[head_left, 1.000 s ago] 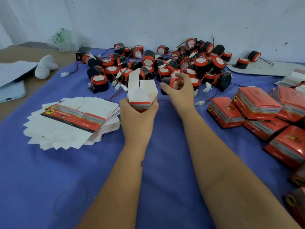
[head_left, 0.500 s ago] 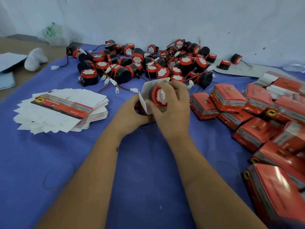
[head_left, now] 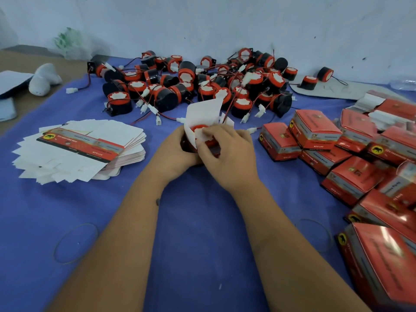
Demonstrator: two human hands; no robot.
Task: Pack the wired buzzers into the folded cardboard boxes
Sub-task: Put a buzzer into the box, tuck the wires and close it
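Mid-table, near you | your left hand (head_left: pixel 177 152) gripped the open box (head_left: pixel 198 122), mouth up | your right hand (head_left: pixel 227 154) pinched the buzzer (head_left: pixel 200 129), seated in that mouth, red cap upward, under the nearer right hand.
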